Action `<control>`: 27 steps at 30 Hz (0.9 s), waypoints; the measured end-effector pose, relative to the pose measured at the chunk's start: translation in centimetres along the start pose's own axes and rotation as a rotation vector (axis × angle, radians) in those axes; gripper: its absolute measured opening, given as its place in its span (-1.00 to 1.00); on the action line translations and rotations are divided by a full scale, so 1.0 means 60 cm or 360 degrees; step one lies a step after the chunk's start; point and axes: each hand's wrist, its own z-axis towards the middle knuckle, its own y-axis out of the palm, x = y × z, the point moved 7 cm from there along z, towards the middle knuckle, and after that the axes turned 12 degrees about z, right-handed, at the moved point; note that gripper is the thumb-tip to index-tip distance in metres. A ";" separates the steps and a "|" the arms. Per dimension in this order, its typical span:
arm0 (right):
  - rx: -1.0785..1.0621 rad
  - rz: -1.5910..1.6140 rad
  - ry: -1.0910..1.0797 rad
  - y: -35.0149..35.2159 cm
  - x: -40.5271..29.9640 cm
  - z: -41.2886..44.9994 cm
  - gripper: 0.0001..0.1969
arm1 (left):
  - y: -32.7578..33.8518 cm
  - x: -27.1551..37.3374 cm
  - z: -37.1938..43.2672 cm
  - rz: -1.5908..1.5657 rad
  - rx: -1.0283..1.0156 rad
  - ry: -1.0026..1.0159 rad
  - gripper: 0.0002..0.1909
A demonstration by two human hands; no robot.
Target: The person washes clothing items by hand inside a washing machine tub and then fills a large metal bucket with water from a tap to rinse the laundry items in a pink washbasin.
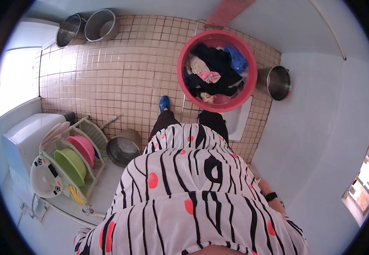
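Observation:
A round pink plastic tub [216, 108] stands on the tiled floor ahead of me. Wet-looking laundry lies in it: black clothing [216, 63], a blue cloth [236, 59] and a light piece with a pink end [205, 70], with some water around them. My right hand [263, 185] is low at my right side, below a black wristband [270, 196]. It is partly hidden by my striped blouse [191, 178]; I cannot tell what it holds, though something small and pale shows near it. My left hand is out of view.
Metal buckets stand right of the tub [279, 83], at the far left wall [100, 25] and near my left leg [124, 148]. A white floor basin [238, 122] lies partly beneath the tub. A rack [98, 169] with plastic basins and a washing machine [33, 127] are at left.

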 end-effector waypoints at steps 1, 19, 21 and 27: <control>-0.0006 0.0007 0.0011 0.000 0.011 -0.010 -0.81 | 0.000 -0.001 -0.004 -0.0019 0.0017 0.0010 -0.89; -0.0031 0.0064 0.0219 -0.025 0.094 -0.002 -0.72 | 0.006 0.002 0.004 -0.0170 0.0035 0.0095 -0.90; -0.0056 0.0040 0.0247 -0.037 0.100 -0.006 -0.71 | 0.007 -0.009 0.009 -0.0152 0.0049 0.0102 -0.90; -0.0094 0.0034 0.0331 -0.055 0.119 -0.016 -0.68 | 0.004 -0.044 0.030 0.0053 0.0073 0.0055 -0.90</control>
